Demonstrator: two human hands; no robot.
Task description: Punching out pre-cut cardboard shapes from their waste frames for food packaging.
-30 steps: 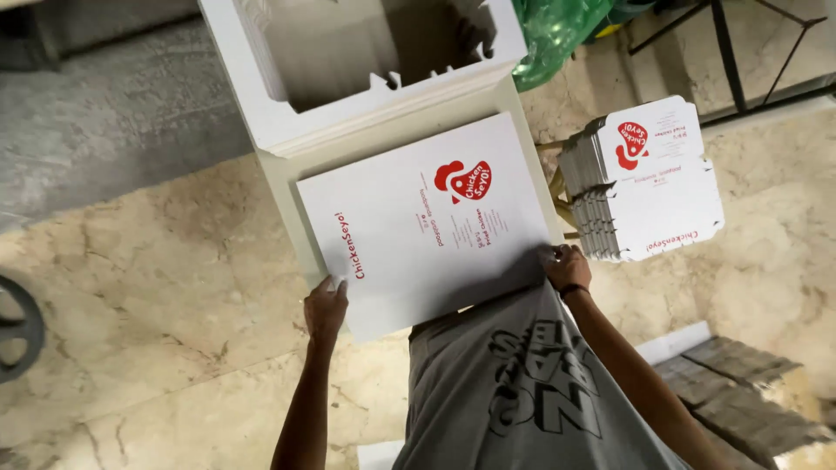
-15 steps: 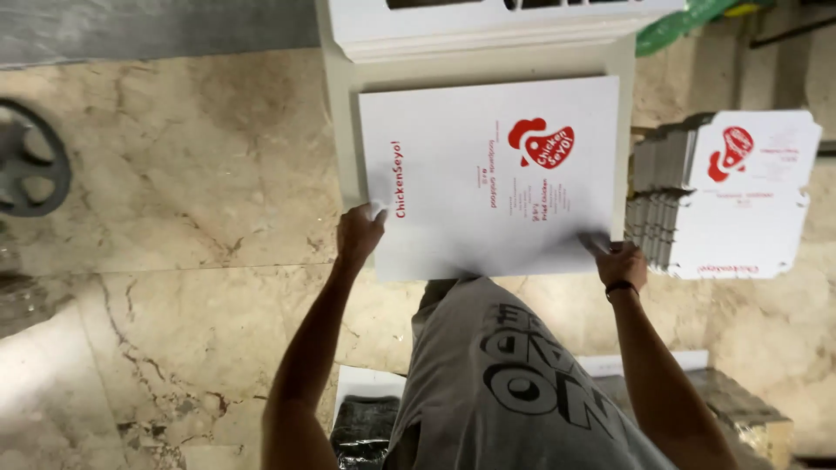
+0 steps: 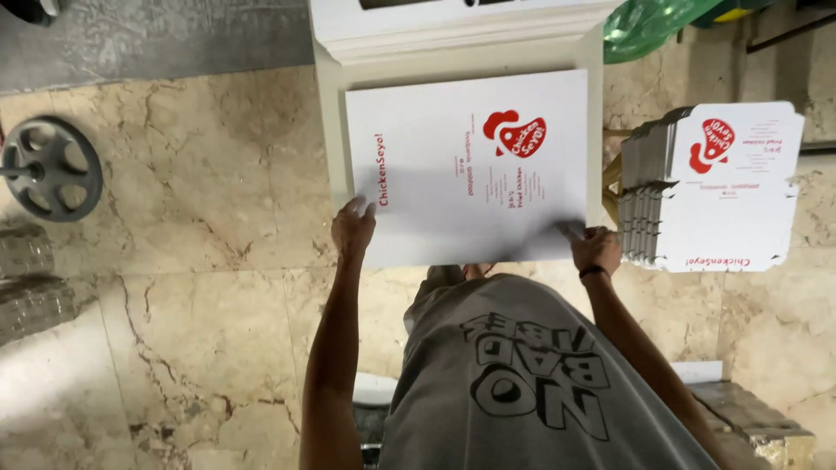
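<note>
Left hand [image 3: 353,229] with fingers spread flat on the near left corner of the white cardboard sheet [image 3: 453,139]; right hand [image 3: 594,248] pressing the near right corner, fingers somewhat blurred, apparently flat. Sheet lying beyond the fingertips on a cream stand [image 3: 329,113], probably kept square this way. Stack of folded boxes [image 3: 723,200] just right of the right fingers.

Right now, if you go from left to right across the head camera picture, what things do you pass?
Grey metal wheel → left hand → flat white cardboard box with a red logo → right hand → stack of folded white boxes.
</note>
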